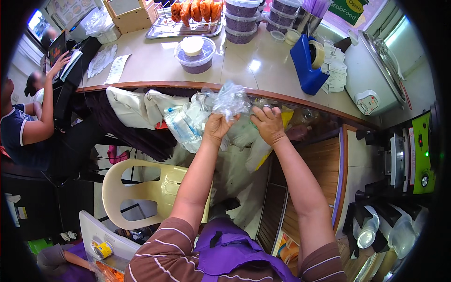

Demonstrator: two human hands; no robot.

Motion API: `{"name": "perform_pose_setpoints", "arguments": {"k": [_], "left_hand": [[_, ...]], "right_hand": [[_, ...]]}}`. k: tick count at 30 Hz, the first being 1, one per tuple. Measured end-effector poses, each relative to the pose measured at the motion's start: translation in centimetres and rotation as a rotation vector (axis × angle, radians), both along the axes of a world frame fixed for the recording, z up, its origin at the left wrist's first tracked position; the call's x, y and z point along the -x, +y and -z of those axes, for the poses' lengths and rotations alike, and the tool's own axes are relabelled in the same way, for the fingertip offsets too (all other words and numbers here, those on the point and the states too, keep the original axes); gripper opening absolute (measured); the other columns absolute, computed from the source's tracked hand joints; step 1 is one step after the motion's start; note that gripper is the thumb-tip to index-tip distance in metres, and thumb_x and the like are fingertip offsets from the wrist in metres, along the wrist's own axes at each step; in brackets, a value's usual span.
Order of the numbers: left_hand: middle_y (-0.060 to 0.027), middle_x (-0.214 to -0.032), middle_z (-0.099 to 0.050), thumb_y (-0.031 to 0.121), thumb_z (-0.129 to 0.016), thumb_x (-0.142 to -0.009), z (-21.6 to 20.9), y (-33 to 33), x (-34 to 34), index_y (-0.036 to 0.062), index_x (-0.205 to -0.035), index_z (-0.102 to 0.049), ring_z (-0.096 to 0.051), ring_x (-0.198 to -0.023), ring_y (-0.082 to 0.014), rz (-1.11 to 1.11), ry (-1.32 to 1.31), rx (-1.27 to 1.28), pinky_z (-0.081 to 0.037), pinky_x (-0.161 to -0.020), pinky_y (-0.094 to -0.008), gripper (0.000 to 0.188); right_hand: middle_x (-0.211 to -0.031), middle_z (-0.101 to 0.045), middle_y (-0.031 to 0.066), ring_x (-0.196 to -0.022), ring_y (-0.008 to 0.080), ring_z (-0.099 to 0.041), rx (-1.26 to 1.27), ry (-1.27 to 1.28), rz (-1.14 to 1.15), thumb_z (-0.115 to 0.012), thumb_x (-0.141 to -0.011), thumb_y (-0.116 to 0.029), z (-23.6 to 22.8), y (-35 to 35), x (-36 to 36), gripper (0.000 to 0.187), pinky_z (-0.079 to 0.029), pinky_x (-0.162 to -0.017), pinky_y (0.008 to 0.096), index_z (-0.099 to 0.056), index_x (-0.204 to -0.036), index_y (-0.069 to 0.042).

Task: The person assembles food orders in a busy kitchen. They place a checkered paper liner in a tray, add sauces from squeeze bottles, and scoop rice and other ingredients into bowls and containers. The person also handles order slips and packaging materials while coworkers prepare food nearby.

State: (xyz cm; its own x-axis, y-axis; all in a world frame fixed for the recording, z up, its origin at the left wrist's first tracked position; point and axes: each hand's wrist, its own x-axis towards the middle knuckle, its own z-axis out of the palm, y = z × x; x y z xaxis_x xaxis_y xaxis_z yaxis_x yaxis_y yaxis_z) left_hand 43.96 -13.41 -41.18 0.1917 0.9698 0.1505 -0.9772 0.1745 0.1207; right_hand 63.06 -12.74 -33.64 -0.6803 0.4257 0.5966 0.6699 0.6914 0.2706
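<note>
My left hand (220,127) is closed around a crumpled clear plastic bag (230,99), which sticks up past the counter's front edge. Just to its right, my right hand (268,123) has its fingers curled among clear bags (242,134) hanging under the counter; what its fingertips grip is hidden. White plastic bags (185,120) with blue print hang left of my left hand. On the counter beyond stands a round clear tub of purple food (195,63), with a small white-lidded cup (191,46) on top.
Stacked purple tubs (241,23), a rack of orange-brown food (195,11), a blue tape dispenser (307,66) and a white rice cooker (376,77) occupy the counter (145,61). A cream chair (117,188) stands left of my legs. A co-worker (28,122) sits at far left.
</note>
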Motion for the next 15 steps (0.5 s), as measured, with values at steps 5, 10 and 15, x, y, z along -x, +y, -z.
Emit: {"name": "perform_pose_setpoints", "arguments": {"k": [5, 10, 15], "left_hand": [[-0.0163, -0.118, -0.048, 0.003, -0.051, -0.080, 1.5, -0.9, 2.5, 0.0002, -0.116, -0.042, -0.047, -0.108, -0.0322, -0.056, -0.191, 0.053, -0.045, -0.085, -0.0484, 0.037], [-0.0180, -0.121, -0.045, 0.003, -0.045, -0.083, 1.7, -1.6, 3.7, 0.0001, -0.118, -0.041, -0.046, -0.111, -0.0321, -0.022, -0.339, 0.024, -0.048, -0.082, -0.0471, 0.035], [-0.0169, -0.123, -0.043, 0.002, -0.052, -0.079, 0.8, -1.7, 3.5, 0.0003, -0.119, -0.041, -0.045, -0.111, -0.0312, -0.134, -0.474, 0.058, -0.046, -0.085, -0.0449, 0.041]], "right_hand": [[-0.079, -0.047, -0.0031, -0.085, 0.0131, -0.044, 0.074, -0.130, 0.066, -0.051, -0.071, -0.020, -0.3, -0.1, -0.7, 0.005, -0.026, -0.081, 0.0350, -0.054, -0.075, -0.019], [-0.080, -0.051, -0.0028, -0.087, 0.0149, -0.044, 0.238, -0.092, 0.399, -0.051, -0.073, -0.018, -0.2, -1.1, 2.4, 0.011, -0.026, -0.081, 0.0371, -0.058, -0.082, -0.018], [-0.080, -0.052, -0.0035, -0.088, 0.0145, -0.044, 0.236, -0.105, 0.619, -0.051, -0.075, -0.016, 0.0, -1.1, 4.6, 0.032, -0.027, -0.080, 0.0399, -0.057, -0.106, -0.020]]}}
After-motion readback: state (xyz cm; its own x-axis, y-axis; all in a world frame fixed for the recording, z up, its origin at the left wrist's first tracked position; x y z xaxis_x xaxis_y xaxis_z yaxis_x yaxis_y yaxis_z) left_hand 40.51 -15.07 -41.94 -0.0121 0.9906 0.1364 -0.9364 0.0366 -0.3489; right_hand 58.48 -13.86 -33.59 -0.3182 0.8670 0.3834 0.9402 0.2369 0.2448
